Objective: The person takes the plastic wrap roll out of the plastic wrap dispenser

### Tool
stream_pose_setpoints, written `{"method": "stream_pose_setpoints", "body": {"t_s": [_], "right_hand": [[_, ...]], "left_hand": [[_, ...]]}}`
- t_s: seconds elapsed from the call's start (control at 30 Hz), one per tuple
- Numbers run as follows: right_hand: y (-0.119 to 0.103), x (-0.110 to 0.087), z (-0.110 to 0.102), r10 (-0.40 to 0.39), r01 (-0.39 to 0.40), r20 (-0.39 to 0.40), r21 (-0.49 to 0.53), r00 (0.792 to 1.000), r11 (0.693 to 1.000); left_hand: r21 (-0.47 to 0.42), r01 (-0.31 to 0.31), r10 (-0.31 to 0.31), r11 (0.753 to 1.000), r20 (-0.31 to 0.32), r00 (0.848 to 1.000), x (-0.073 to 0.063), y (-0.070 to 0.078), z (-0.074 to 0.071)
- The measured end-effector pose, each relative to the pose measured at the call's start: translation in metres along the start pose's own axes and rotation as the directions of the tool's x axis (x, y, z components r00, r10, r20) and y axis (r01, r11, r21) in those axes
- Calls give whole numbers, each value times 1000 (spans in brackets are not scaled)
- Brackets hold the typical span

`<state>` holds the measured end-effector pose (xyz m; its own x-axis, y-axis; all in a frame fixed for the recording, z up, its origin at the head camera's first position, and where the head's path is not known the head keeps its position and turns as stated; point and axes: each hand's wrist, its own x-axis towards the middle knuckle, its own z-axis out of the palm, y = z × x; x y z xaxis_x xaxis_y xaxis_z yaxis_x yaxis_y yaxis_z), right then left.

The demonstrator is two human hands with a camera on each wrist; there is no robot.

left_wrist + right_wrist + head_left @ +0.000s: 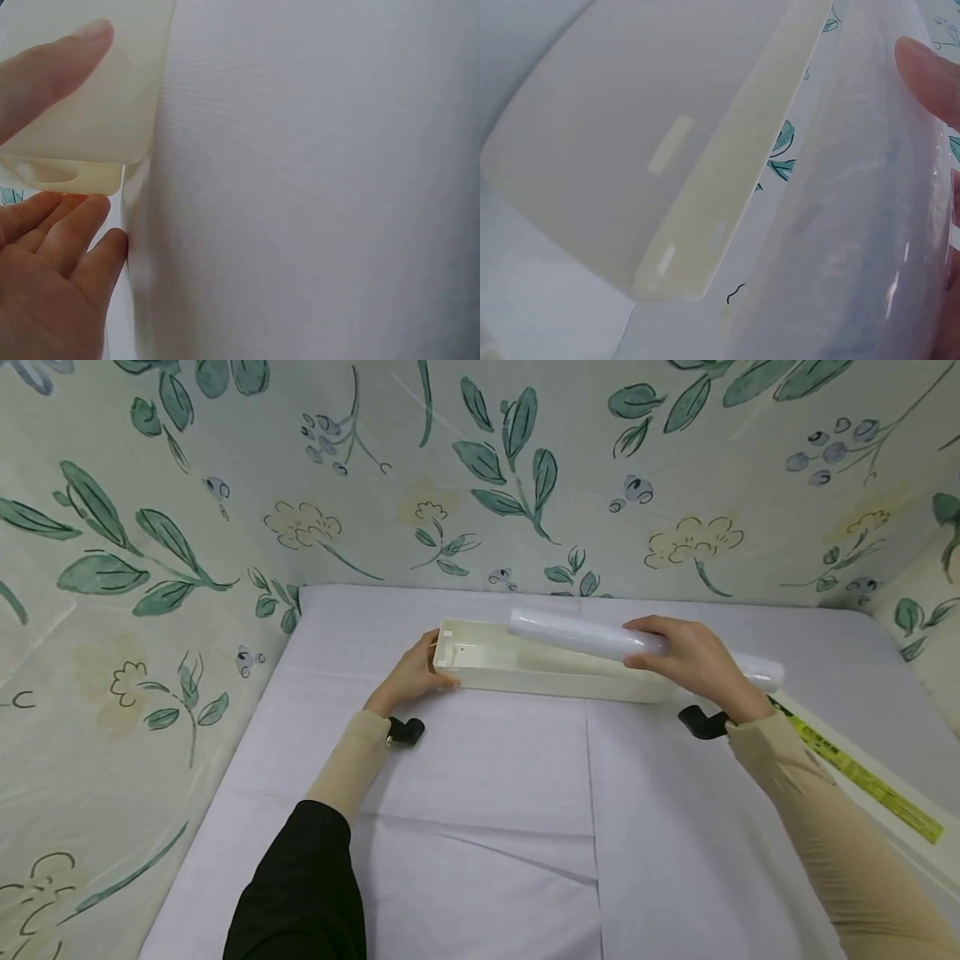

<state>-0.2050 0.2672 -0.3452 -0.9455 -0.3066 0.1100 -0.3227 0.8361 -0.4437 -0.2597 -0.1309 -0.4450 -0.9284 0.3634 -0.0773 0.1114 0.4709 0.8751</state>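
Note:
A long, open-topped cream plastic box (555,683) lies across the white cloth. My left hand (412,672) holds its left end, and in the left wrist view the thumb (56,67) lies on the box wall (82,112) while the fingertips touch the end. Above the box's right part, my right hand (686,660) grips a roll of clear plastic film (566,633) around its middle. The roll slants down to the right, its left end over the box. In the right wrist view, the film roll (840,187) runs beside the box (615,150).
To the right, partly under the right forearm, lies a long cream strip-like piece with a yellow-green label (870,772). White creased cloth (480,785) covers the table. A leaf-patterned sheet (420,468) hangs behind it and at both sides.

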Motion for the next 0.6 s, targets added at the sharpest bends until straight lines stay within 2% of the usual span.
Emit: {"method": "stream_pose_setpoints", "body": {"t_s": [0.33, 0.6], "right_hand": [[9, -11, -6, 5, -5, -14, 8, 1000, 1000], [16, -20, -11, 43, -43, -13, -2, 999, 999]], "left_hand": [[0, 6, -6, 1000, 1, 1000, 0, 0, 0], [5, 20, -20, 1000, -2, 1000, 1, -1, -1]]}}
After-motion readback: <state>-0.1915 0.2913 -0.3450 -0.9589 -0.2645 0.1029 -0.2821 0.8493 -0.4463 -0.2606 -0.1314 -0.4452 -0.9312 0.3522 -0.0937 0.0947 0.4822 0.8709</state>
